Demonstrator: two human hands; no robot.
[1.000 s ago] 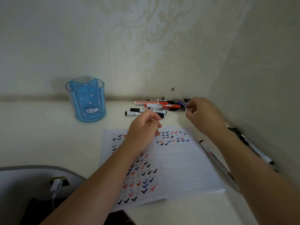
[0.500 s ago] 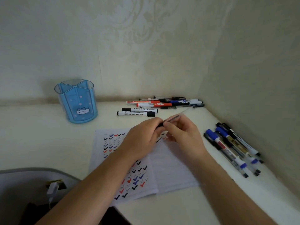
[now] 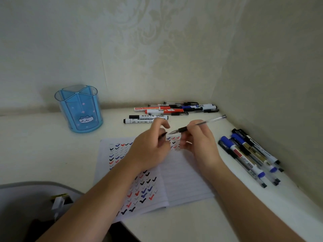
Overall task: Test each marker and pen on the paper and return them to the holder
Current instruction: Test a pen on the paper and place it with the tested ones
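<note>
holder (image 3: pixel 78 109): see-through blue plastic, glossy | paper (image 3: pixel 185 179): lined, matt white | pen (image 3: pixel 211 120): clear plastic barrel, black rubbery-looking grip, shiny metal tip | cap (image 3: pixel 163 135): black plastic, from where I stand | markers (image 3: pixel 146 117): smooth white plastic, slight sheen | table (image 3: pixel 35 151): smooth, pale, faintly shiny | wall (image 3: pixel 157 58): matt wallpaper, raised floral pattern

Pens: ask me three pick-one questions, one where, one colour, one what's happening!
1. Where is the holder from the paper? A on it; B right of it; C behind it, to the left.
2. What colour is the holder? A red; B blue; C green.
3. The pen in the right hand is: A uncapped; B capped; C in the holder.
Answers: C, it stands back left of the paper; B, blue walls; A, bare tip, left hand holds the cap.
</note>
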